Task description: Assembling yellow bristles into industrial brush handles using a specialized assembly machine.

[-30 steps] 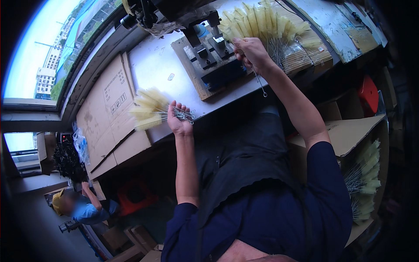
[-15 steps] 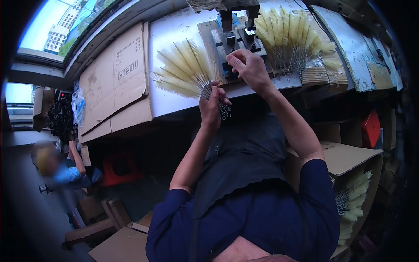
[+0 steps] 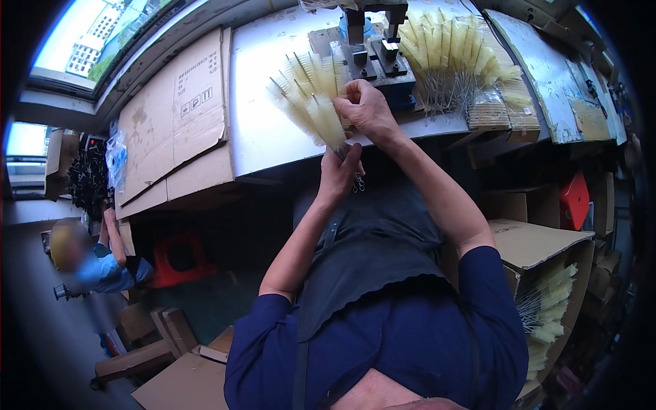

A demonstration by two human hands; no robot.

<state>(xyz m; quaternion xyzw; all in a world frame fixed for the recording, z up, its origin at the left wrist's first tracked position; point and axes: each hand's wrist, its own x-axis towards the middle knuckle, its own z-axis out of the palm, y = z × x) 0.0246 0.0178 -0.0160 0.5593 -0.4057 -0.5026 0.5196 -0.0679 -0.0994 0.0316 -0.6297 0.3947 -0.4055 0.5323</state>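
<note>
My left hand (image 3: 335,174) is closed round the wire stems of several bottle brushes (image 3: 307,109) with pale yellow bristles. Their bristled ends fan up and away over the table edge, and looped wire ends (image 3: 359,182) stick out below the fist. At the right side of this bunch, my right hand (image 3: 370,115) pinches a brush among the bristles; its fingers partly hide it. Just beyond my right hand stands a dark metal press fixture (image 3: 389,61) on the table.
More yellow brushes (image 3: 444,48) lie in a pile right of the fixture, on cardboard. Flattened cardboard (image 3: 174,109) covers the table's left part. An open carton (image 3: 540,239) with brushes stands at my right. At far left a person (image 3: 102,266) works near a red stool (image 3: 181,260).
My right hand has moved left from the fixture to the brush bunch and pinches there. The bunch in my left hand has shifted right and is more upright.
</note>
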